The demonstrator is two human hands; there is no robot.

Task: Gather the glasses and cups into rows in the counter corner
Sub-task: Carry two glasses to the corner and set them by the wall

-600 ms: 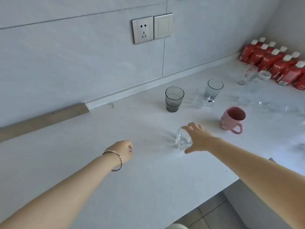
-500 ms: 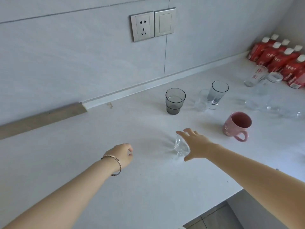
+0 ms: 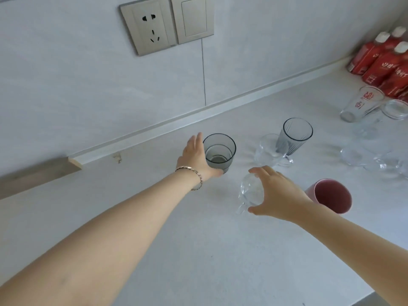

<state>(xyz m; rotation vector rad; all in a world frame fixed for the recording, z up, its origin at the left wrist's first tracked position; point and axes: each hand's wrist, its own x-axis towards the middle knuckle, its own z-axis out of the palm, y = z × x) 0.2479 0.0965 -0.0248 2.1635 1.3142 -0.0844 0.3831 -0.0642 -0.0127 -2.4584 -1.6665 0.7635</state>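
Observation:
My right hand [image 3: 276, 195] grips a small clear glass cup [image 3: 250, 192] with a handle, held tilted just above the white counter [image 3: 198, 250]. My left hand [image 3: 196, 157], a bracelet on its wrist, wraps around a smoky grey tumbler [image 3: 219, 153] that stands near the wall. Behind my right hand stand a ribbed grey glass [image 3: 294, 135] and a clear glass [image 3: 268, 150]. A pink mug [image 3: 331, 196] stands right of my right hand. A printed glass [image 3: 362, 102] and several clear glasses [image 3: 373, 160] sit toward the corner.
Red cartons with white caps [image 3: 384, 65] fill the far right corner. A wall socket and switch [image 3: 166, 24] sit above the counter. The counter's front edge [image 3: 357, 294] runs at the lower right, with floor beyond it.
My left hand has reached forward from the open counter and closed around the grey tumbler. My right hand has lifted and tilted the small clear cup. The camera has moved closer.

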